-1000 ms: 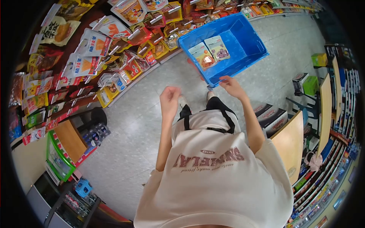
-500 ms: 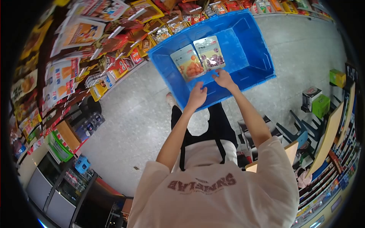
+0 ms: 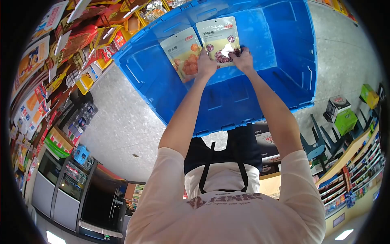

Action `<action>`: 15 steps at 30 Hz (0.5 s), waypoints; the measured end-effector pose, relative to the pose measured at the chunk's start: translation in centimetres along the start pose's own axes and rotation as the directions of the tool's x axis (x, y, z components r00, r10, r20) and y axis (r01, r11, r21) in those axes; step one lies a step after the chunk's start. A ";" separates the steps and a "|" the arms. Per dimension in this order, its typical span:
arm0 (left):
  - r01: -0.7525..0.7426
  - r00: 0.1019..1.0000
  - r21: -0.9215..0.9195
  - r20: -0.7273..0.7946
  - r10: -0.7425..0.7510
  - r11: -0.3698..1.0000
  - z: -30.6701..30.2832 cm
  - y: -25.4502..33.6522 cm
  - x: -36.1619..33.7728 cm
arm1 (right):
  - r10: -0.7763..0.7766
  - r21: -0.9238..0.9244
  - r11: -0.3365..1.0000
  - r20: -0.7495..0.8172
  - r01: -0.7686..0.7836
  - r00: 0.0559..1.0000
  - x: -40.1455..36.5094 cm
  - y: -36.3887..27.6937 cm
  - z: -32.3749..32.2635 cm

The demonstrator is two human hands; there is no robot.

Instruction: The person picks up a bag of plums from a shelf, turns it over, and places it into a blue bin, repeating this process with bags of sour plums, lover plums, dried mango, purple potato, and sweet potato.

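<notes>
Two snack pouches lie side by side in a large blue crate (image 3: 227, 107). On the left is the pouch with orange fruit (image 3: 180, 53); the pouch with dark plums (image 3: 218, 36) is on the right. My left hand (image 3: 206, 64) reaches between them, its fingers at the lower left edge of the plum pouch and close to the orange-fruit pouch. My right hand (image 3: 243, 61) is at the plum pouch's lower right edge, thumb and fingers around that edge. The plum pouch sits between my two hands.
Shelves of hanging snack packets (image 3: 81, 44) run along the left. Grey floor (image 3: 118, 122) shows beside the crate. To the right are a green box (image 3: 345, 121), dark chair legs (image 3: 319, 134) and a wooden tabletop (image 3: 345, 156). Dark glass-fronted cabinets (image 3: 97, 199) stand lower left.
Both hands have reached farther into the crate, onto the plum pouch's lower edges. The crate and pouches appear larger and nearer, and the view has shifted.
</notes>
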State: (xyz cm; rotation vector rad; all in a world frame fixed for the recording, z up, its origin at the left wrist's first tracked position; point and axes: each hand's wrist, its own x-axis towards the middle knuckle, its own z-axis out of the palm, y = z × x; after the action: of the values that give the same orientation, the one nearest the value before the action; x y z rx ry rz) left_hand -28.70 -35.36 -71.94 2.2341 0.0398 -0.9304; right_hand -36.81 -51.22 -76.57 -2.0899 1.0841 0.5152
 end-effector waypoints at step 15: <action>0.013 0.984 -0.258 0.176 0.034 0.966 0.2 -2.4 -2.5 | -0.112 0.405 0.914 0.202 0.021 0.973 -5.5 -2.4 -5.4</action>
State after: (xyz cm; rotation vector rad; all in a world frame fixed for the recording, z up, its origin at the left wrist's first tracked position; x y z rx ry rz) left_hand -31.38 -33.13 -71.90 1.9030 0.0632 -1.0537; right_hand -37.85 -51.37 -68.54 -1.6592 0.8966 0.4371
